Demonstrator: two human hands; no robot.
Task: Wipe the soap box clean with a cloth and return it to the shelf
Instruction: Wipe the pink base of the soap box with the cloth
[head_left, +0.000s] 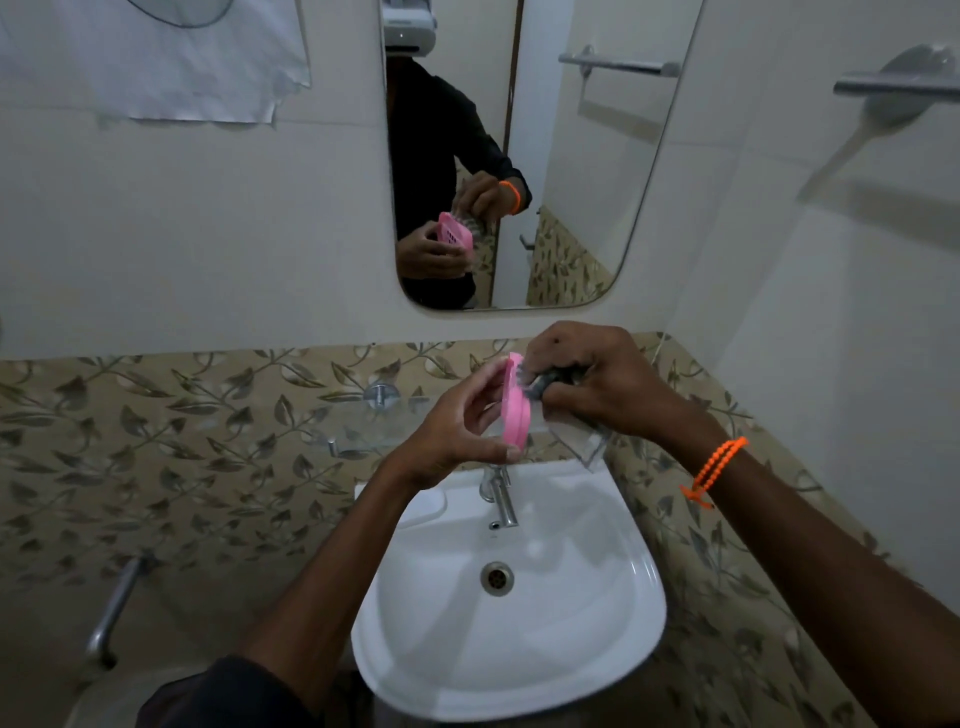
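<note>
Above the sink (613, 649), just past the tap (501, 501): pink soap box (516, 402), held on edge, thin side toward the camera. Left hand (457, 431) gripping it from the left, thumb hooked under the lower end, fingers curled around the far face and slightly spread. Right hand (597, 379) right of the box, fingers bunched tight and pinching a grey cloth (550, 387) against the box's right face. Loose tail of the cloth hanging below the right hand, above the sink's back rim. Orange bead band (714, 470) on the right wrist.

Behind the hands, above the sink: glass shelf (363, 426) on metal brackets, fixed to the leaf-patterned tile band. Whether anything lies on the shelf, impossible to tell.

Higher above the sink: mirror (597, 182), reflecting both hands, the pink box with its slotted face, and the cloth. Right of the sink, high on the wall: towel bar (893, 85). Left of the sink, low on the wall: metal pipe (117, 603). Up left of the sink: sheet of paper (156, 57) stuck to the wall, lower edge ragged.
</note>
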